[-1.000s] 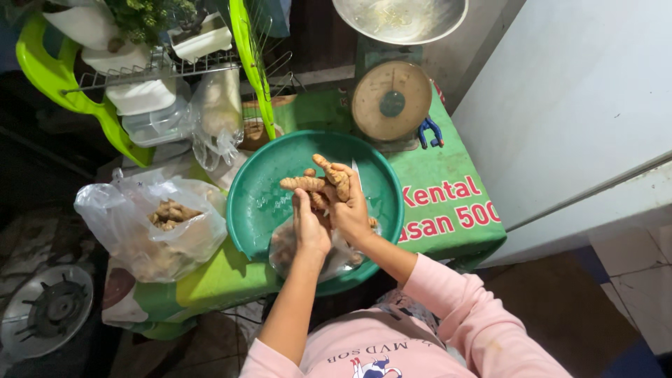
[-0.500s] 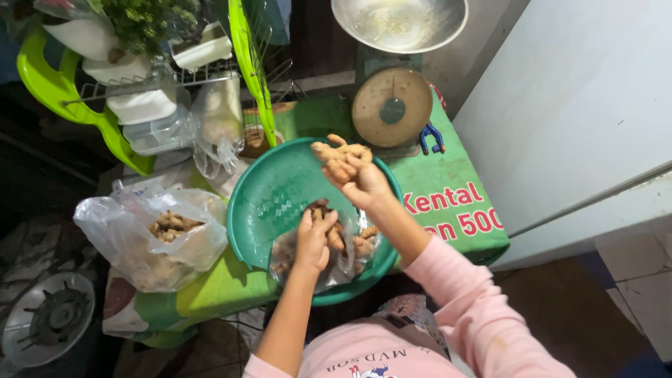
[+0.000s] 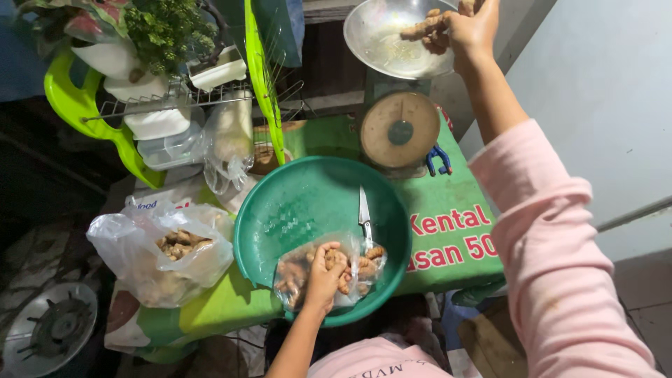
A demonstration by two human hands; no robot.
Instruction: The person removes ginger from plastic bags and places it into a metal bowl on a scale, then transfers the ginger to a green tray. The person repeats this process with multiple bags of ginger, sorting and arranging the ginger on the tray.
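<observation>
Two hands [image 3: 473,28] [image 3: 323,274], two root bags [image 3: 329,273] [image 3: 164,253]

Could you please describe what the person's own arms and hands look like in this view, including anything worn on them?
Both hands are bare, with no gloves or visible rings. The right hand extends from a light pink long sleeve pushed up to about the elbow. The left hand has a bare forearm; no sleeve shows on it.

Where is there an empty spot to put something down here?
The far half of the green basin is bare, bordered by the knife and the root bag under the left hand. A bare strip of green cloth lies between basin and scale. The dish rack side and the white bag corner are crowded; the right hand fills the scale pan.
</observation>
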